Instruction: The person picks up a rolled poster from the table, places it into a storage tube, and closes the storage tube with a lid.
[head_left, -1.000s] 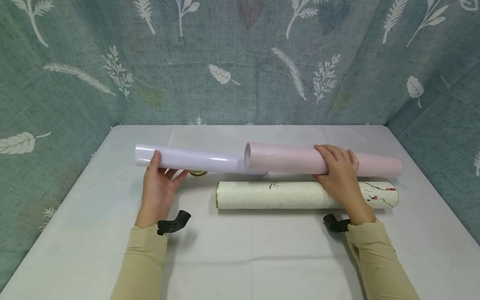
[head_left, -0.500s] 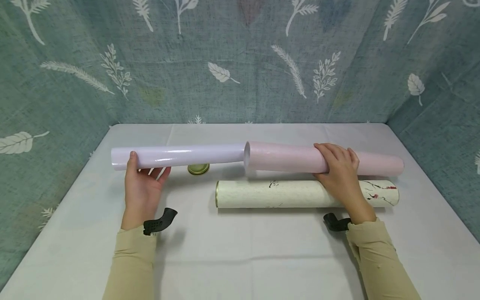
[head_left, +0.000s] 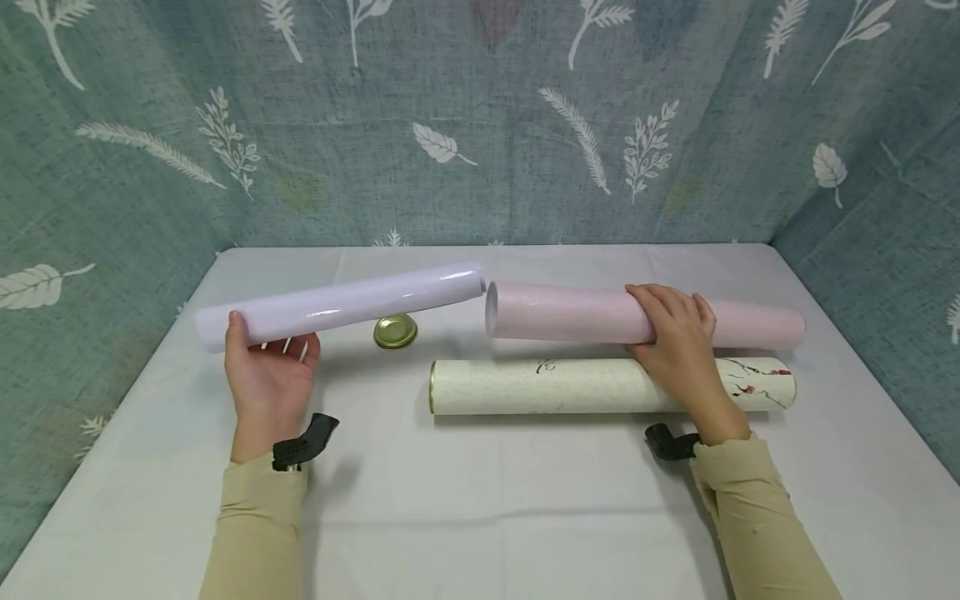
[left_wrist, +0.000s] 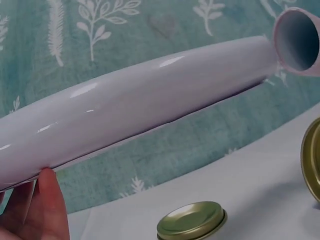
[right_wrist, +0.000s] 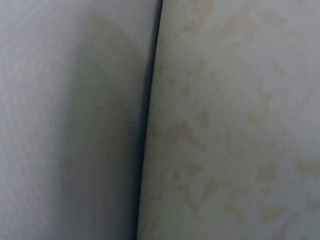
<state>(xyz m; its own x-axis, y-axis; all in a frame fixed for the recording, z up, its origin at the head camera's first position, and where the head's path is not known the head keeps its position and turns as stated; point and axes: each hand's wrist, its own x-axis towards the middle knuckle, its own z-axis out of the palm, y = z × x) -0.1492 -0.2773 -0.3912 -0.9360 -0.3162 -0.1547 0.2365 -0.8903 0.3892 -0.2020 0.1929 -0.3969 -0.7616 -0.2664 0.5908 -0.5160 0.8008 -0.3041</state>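
My left hand (head_left: 272, 383) holds a glossy pale lilac paper roll (head_left: 345, 300) near its left end, thumb in front and fingers below. The roll tilts, its right end raised and just left of a pink tube (head_left: 570, 313). That tube's open left end shows as a dark hollow in the left wrist view. My right hand (head_left: 678, 354) grips the pink tube from above, past its middle. Below it lies a cream cardboard tube (head_left: 510, 387) with plum-blossom branches and black characters, partly covered by my right wrist. Only the cream tube's mottled surface (right_wrist: 230, 120) fills the right wrist view, without the hand.
A round gold metal lid (head_left: 395, 331) lies on the white-covered table (head_left: 480, 475) below the lilac roll. The cream tube has a gold rim (left_wrist: 312, 160) at its left end. Green leaf-print cloth (head_left: 480, 108) hangs behind and at both sides.
My left hand has drawn the lilac roll leftward, its right end coming clear of the pink tube and rising. The gold lid is now fully uncovered. My right hand stays put.
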